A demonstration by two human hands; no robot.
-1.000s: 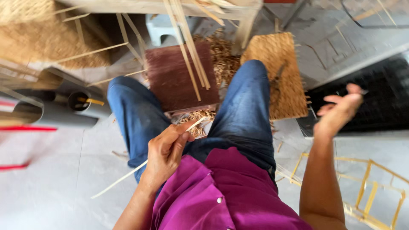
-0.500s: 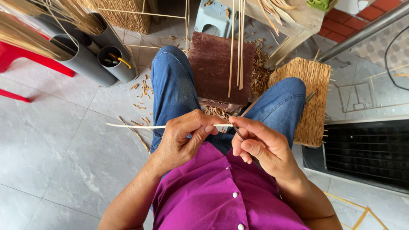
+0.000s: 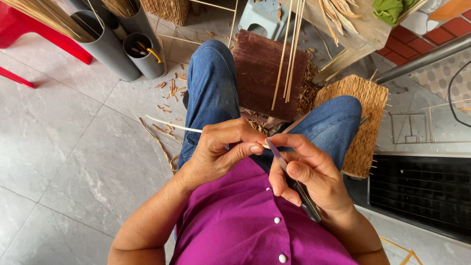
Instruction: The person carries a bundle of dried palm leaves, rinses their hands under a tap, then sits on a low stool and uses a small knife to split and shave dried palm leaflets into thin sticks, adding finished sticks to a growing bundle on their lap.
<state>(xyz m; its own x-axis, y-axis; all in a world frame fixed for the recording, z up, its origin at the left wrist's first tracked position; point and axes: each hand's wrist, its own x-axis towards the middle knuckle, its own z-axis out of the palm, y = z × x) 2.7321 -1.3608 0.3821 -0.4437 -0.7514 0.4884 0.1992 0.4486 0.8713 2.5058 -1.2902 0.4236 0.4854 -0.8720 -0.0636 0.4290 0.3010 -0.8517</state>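
My left hand [image 3: 223, 149] grips a thin pale bamboo strip [image 3: 171, 125] that sticks out to the left over my left knee. My right hand [image 3: 306, 169] holds a slim dark-handled knife [image 3: 294, 181], its blade lying against the strip where my thumbs meet. Both hands are over my lap, above blue jeans and a magenta shirt. The strip's right end is hidden by my fingers.
A dark wooden block [image 3: 265, 73] stands between my knees with long strips [image 3: 287, 54] leaning over it. Grey tubes [image 3: 142, 56] holding sticks stand at the left. A woven mat [image 3: 365, 118] lies at the right, a black grate [image 3: 422, 191] beyond. Shavings litter the tiled floor.
My right hand came in from the far right to meet the left at my lap and now holds the knife on the strip. The view tilted down slightly.
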